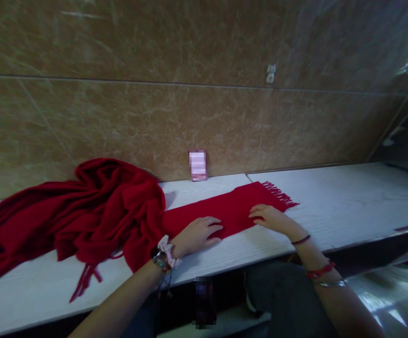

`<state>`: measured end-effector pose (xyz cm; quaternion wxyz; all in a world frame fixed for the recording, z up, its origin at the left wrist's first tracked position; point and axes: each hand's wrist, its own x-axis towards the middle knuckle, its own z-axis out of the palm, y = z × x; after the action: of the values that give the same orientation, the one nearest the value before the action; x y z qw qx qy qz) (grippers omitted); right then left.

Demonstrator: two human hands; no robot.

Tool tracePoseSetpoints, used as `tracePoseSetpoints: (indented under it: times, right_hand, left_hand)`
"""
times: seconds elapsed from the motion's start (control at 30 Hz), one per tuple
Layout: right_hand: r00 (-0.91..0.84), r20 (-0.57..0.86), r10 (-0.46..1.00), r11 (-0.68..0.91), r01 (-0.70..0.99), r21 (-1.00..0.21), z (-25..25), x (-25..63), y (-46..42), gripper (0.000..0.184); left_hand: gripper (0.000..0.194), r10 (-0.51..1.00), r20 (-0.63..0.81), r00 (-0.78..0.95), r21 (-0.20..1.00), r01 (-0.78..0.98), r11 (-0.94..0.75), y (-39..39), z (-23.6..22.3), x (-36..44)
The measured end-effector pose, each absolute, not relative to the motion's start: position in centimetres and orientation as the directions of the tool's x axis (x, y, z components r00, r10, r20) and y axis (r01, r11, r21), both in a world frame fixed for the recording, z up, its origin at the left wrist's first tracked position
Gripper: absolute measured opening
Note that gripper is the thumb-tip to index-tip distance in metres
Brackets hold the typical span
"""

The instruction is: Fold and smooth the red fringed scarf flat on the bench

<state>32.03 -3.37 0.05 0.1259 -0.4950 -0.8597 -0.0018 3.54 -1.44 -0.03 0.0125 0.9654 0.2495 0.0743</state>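
A red scarf (239,206) with a fringed end lies on the white tabletop. Its right part is folded into a smooth flat strip, and the fringe points to the right. On the left the rest of the scarf is heaped in loose folds, with some tassels hanging toward the front edge. My left hand (196,235) rests on the near edge of the flat strip, fingers stretched out. Farther right, my right hand (270,218) touches the strip near its fringed end, fingers apart and slightly bent. Neither hand grips the cloth.
A small upright card or screen, blurred, (198,165) leans against the brown marbled wall (154,117). White tabletop (348,202) extends to the right of the fringe. A wall socket (271,74) sits above. My legs are below the table's front edge.
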Motion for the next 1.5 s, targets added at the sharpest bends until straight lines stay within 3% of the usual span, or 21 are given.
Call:
tracePoseSetpoints:
  times: [0.13, 0.33, 0.53, 0.7, 0.87, 1.17, 1.37, 1.5]
  right_hand:
    - [-0.490, 0.224, 0.843, 0.519, 0.850, -0.093, 0.0, 32.2, -3.3, 0.028]
    - [-0.415, 0.230, 0.880, 0.453, 0.880, -0.145, 0.1, 33.3, -3.4, 0.038]
    - [-0.395, 0.196, 0.898, 0.424, 0.894, -0.142, 0.4, 33.2, -3.6, 0.046]
    - [-0.392, 0.215, 0.895, 0.422, 0.899, -0.118, 0.3, 33.4, -3.4, 0.039]
    - [-0.379, 0.213, 0.900, 0.408, 0.906, -0.114, -0.2, 34.1, -3.0, 0.047]
    - [-0.350, 0.258, 0.900, 0.390, 0.913, -0.123, -1.2, 35.2, -2.7, 0.058]
    - [-0.332, 0.246, 0.911, 0.368, 0.922, -0.117, -0.6, 35.0, -2.8, 0.048]
    - [-0.341, 0.226, 0.912, 0.365, 0.928, -0.075, -0.7, 35.1, -2.6, 0.052]
  left_hand:
    - [0.032, 0.439, 0.169, 0.883, 0.012, 0.443, -0.896, -1.2, 0.5, 6.2]
    - [0.027, 0.399, 0.200, 0.895, -0.060, 0.418, -0.907, -0.9, 0.2, 8.3]
    - [0.034, 0.389, 0.269, 0.881, -0.015, 0.408, -0.913, -1.0, -0.3, 8.4]
    - [0.030, 0.411, 0.266, 0.872, -0.039, 0.436, -0.899, -1.2, -0.6, 8.4]
    - [0.027, 0.428, 0.268, 0.863, -0.061, 0.459, -0.886, -1.2, -1.1, 8.6]
    - [0.045, 0.490, 0.268, 0.830, -0.028, 0.515, -0.857, -1.6, -0.6, 8.5]
    - [0.028, 0.534, 0.289, 0.795, -0.022, 0.563, -0.826, -1.7, -0.8, 8.8]
    - [0.024, 0.512, 0.296, 0.806, -0.055, 0.550, -0.833, -1.6, -1.0, 8.9]
